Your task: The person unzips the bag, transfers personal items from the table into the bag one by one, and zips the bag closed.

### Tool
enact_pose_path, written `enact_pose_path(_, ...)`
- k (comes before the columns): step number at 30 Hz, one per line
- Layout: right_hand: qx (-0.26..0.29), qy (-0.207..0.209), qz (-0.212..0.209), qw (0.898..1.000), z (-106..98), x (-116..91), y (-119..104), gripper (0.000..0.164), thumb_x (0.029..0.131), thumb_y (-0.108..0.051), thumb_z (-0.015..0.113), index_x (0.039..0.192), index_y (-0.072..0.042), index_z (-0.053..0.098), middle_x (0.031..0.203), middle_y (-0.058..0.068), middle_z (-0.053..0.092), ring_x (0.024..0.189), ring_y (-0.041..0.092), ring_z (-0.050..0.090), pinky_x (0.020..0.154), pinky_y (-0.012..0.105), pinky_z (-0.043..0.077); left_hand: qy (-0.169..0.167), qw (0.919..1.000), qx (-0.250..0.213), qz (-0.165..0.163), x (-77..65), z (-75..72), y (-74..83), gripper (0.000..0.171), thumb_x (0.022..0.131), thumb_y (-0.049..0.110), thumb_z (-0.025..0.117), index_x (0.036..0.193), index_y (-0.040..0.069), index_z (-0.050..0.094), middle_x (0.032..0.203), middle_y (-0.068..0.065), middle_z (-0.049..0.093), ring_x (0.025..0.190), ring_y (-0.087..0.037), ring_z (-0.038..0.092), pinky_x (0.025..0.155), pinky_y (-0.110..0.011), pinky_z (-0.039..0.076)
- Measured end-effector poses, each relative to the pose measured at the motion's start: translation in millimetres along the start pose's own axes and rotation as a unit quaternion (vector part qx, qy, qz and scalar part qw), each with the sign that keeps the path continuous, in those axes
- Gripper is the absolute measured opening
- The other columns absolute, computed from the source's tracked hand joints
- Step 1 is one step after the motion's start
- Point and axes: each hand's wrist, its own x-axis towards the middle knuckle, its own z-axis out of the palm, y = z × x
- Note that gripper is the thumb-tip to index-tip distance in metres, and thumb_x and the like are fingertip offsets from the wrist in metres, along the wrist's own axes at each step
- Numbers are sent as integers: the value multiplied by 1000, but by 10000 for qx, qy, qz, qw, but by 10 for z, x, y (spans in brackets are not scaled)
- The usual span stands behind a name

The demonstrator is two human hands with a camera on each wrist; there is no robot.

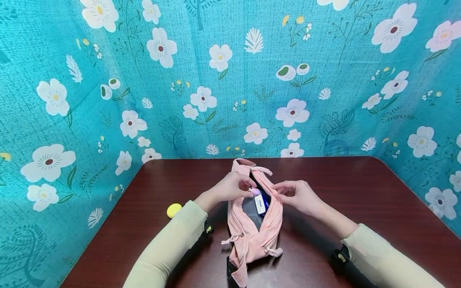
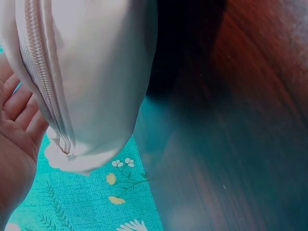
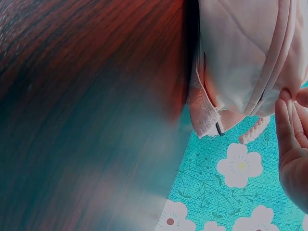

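A pink zippered bag (image 1: 252, 248) lies on the table with its main pocket unzipped, showing a grey lining (image 1: 252, 212). My left hand (image 1: 233, 187) reaches over the opening, and its fingers pinch a small lilac item (image 1: 255, 192) whose kind I cannot tell. Just below that sits a white-and-blue packet (image 1: 260, 205) with printed letters, inside the pocket. On the other side my right hand (image 1: 300, 197) pinches the edge of the opening between thumb and fingers. The right wrist view shows these fingertips (image 3: 285, 96) on the fabric. In the left wrist view the bag hides the left fingertips.
On the dark red-brown table (image 1: 173, 248), a round yellow object (image 1: 174, 210) lies left of the bag, near the left forearm. Braided zipper pulls (image 1: 274, 252) and a strap end (image 1: 239, 272) hang from the bag. Behind the table hangs a teal flowered cloth (image 1: 230, 80).
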Motion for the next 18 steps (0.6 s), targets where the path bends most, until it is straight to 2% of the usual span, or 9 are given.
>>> enact_pose_path(3,-21,-20,83,10000,-5,1,-8,26,78,-19,71,102,-12,67,75,-5,64,66,12,60,58,28,49,37,9999,-116,30,-4,-11,2,33,72,25,75,97,6,68,82,9,63,74,-4,58,68,-19,47)
enact_pose_path(10,-47,-47,39,10000,-57,-52,-374,23,78,-4,67,101,0,65,76,8,64,67,24,61,59,30,48,66,9999,-107,87,-25,-49,0,30,71,26,76,95,9,68,83,8,64,72,-2,59,67,-19,47)
enact_pose_path(13,-35,-37,72,10000,-54,-57,-393,23,78,-5,68,101,-1,66,75,8,65,66,24,61,59,31,49,20,9997,-157,180,-55,-73,9,29,73,19,75,97,5,67,87,3,65,75,-4,60,68,-19,48)
enact_pose_path(18,-47,-34,73,10000,-51,-59,-387,23,78,-5,68,101,-1,66,75,8,65,66,23,61,59,31,49,-32,9996,-165,205,-131,-125,39,25,75,15,73,98,6,66,92,-2,65,79,-5,61,71,-20,48)
